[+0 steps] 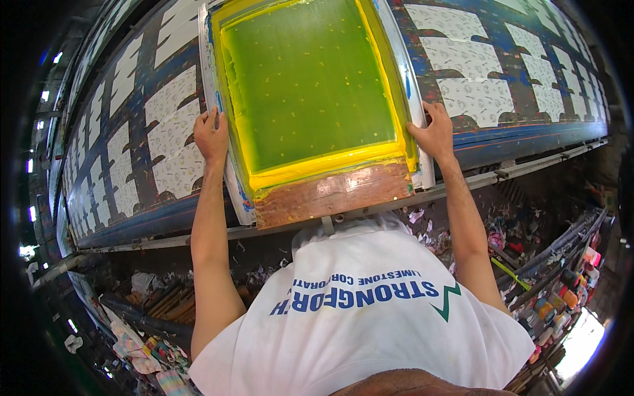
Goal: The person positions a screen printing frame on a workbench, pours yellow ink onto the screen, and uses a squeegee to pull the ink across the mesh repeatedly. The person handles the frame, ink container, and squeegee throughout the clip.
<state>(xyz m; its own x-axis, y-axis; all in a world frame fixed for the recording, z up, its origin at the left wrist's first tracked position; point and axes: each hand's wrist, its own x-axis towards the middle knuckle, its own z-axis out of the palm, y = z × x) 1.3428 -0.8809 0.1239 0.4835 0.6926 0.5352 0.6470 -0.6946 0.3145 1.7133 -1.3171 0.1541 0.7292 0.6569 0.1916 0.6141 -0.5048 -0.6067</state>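
In front of me lies a screen-printing frame [424, 173] with pale metal side rails. Its mesh [310, 86] is green and see-through, bordered by bright yellow ink, with small marks scattered over it. Across the near end runs a worn brown wooden board [333, 195]. My left hand [211, 136] grips the left rail, thumb and fingers closed on its edge. On the opposite side my right hand [434, 132] holds the right rail in the same way, thumb inward. What lies under the frame shows only dimly through the mesh.
The long dark printing table [528, 135] carries rows of white cut fabric pieces [475, 102] on both sides, many with small prints. A metal rail [508, 173] runs along its near edge. Scraps [419, 216] litter the floor below; containers [571, 290] stand at the right.
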